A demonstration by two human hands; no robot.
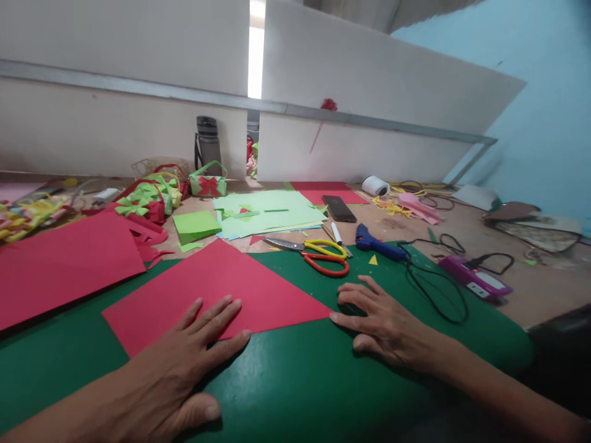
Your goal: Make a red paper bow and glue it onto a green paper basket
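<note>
A sheet of red paper [217,277] lies on the green mat [295,387], its right corner pointing toward my right hand. My left hand [198,344] rests flat on the sheet's near edge with its fingers spread. At the right corner, the index fingertip of my right hand [378,320] touches the paper; its other fingers are bent and apart, with nothing between them. Just beyond the sheet lie scissors [318,252] with one yellow and one red handle. A blue glue gun [378,244] lies farther right, its cord looping across the mat.
More red paper [69,261] lies at left. Behind are pale green sheets [272,215], a dark phone [339,208], a small green paper basket [209,184] and a dark bottle [209,144]. A purple power strip [475,278] sits at right, near a white roll [375,186].
</note>
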